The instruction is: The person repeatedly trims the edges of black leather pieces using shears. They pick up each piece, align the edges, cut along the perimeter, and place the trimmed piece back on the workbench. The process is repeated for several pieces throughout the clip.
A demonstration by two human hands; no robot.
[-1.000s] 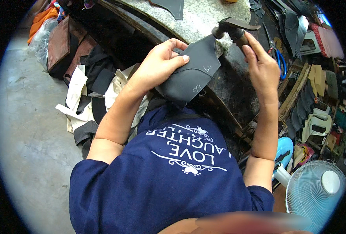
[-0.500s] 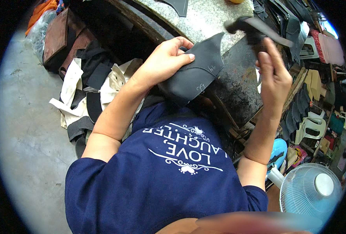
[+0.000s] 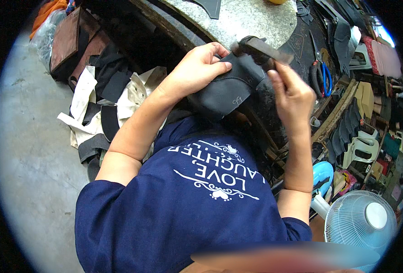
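Note:
My left hand [image 3: 200, 68] is closed on a black leather shoe upper [image 3: 217, 93], thumb on top and fingers curled behind it. The piece is stitched, bears pale chalk-like marks and rests at the edge of the dark worktable [image 3: 274, 102]. In my right hand [image 3: 293, 98] is a dark hammer [image 3: 266, 51], blurred by motion. Its head is over the far end of the leather; whether they touch I cannot tell. The right fingers are closed around the handle.
A pale stone slab [image 3: 238, 22] lies on the table beyond the leather. Scissors [image 3: 317, 68] with black and blue handles lie to the right. Fabric and leather scraps [image 3: 115, 109] are piled at the left. A white fan [image 3: 360, 223] stands at the lower right.
My right hand has swung the hammer left and down onto or just above the leather. That uncovers the scissors. My left hand and the leather have barely shifted.

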